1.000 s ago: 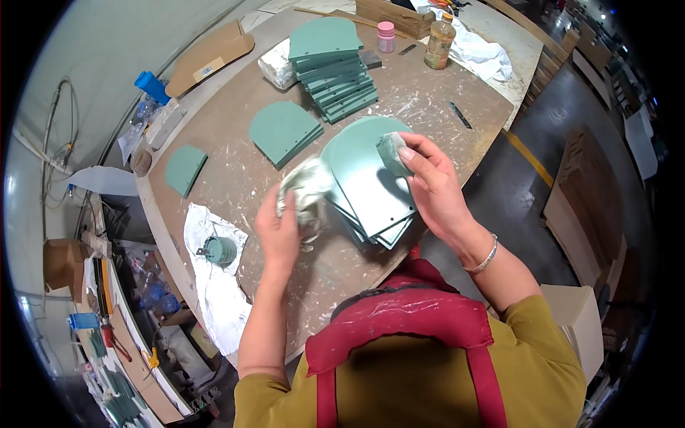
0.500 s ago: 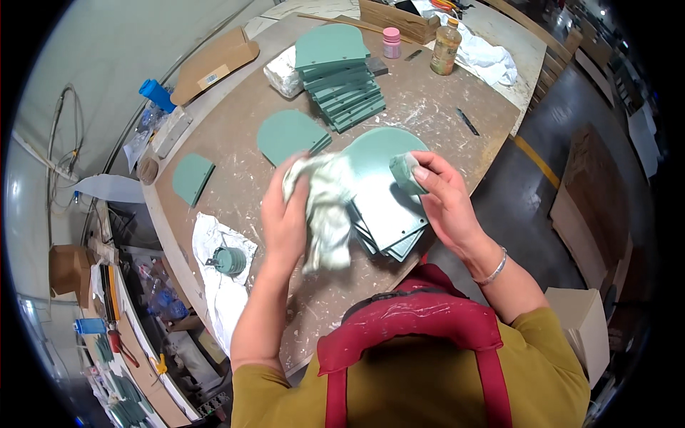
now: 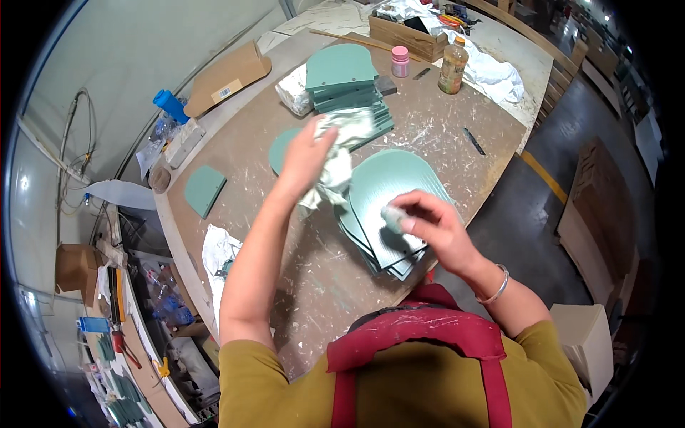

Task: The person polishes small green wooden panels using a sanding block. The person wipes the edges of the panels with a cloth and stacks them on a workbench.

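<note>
My left hand (image 3: 305, 162) is closed on a crumpled white cloth (image 3: 335, 171), which hangs blurred over the table between two piles of green panels. My right hand (image 3: 437, 230) pinches a small pale green folded pad (image 3: 392, 216) just above the near stack. That stack holds several flat green panels (image 3: 385, 182) with rounded tops and small holes along the straight edge; they are fanned unevenly. Behind it stands a taller pile of the same panels (image 3: 342, 68). Another panel (image 3: 282, 146) is partly covered by my left hand, and a smaller one (image 3: 205, 189) lies farther left.
A pink jar (image 3: 400, 63), an orange-capped bottle (image 3: 453, 65) and a wooden box (image 3: 407, 37) stand at the back. A dark pen-like tool (image 3: 474, 141) lies at right. At left is a white cloth (image 3: 217, 246) with a green container, mostly behind my forearm.
My left hand has swung the white cloth forward, away from me, toward the taller pile. My right hand stays over the near stack, its fingers now more curled around the pad.
</note>
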### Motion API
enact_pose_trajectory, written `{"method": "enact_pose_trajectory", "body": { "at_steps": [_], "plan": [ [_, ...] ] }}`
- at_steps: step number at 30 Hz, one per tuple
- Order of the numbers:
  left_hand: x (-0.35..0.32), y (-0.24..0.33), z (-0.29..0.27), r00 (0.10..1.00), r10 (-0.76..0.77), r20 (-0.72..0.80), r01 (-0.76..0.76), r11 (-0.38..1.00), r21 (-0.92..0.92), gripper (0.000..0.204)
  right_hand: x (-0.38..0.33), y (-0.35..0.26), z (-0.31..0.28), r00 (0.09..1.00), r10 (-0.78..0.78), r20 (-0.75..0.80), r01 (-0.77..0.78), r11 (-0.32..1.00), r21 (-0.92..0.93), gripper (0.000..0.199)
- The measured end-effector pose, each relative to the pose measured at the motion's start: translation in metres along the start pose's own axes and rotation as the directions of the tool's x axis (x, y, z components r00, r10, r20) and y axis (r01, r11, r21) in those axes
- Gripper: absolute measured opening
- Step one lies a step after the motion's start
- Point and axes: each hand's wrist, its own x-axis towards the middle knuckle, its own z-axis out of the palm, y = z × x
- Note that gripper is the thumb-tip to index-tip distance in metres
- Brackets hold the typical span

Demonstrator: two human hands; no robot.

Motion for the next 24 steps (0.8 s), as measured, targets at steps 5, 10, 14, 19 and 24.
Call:
{"method": "enact_pose_trajectory", "body": {
  "at_steps": [5,10,14,19,24],
  "plan": [
    [-0.01,0.009,0.052,0.981,0.071,0.183,-0.162,0.819,0.551,0.044,0.004,0.011,0.014,0.974,-0.061,0.219,0.127,0.946,-0.299,0.031],
    [0.019,0.016,0.033,0.98,0.13,0.154,-0.178,0.917,0.358,0.043,0.007,0.012,0.017,0.972,-0.034,0.232,0.102,0.952,-0.288,0.031],
    [0.027,0.008,0.057,0.958,0.057,0.281,-0.214,0.795,0.568,0.037,0.008,0.012,0.015,0.979,-0.022,0.201,0.081,0.953,-0.291,0.03],
    [0.042,-0.003,0.056,0.92,0.295,0.258,-0.389,0.765,0.513,0.032,0.005,0.013,0.014,0.975,0.012,0.22,0.048,0.963,-0.267,0.032],
    [0.055,-0.002,0.053,0.936,0.186,0.299,-0.352,0.537,0.767,0.025,0.008,0.011,0.015,0.98,0.007,0.198,0.048,0.961,-0.272,0.032]
  ]
}}
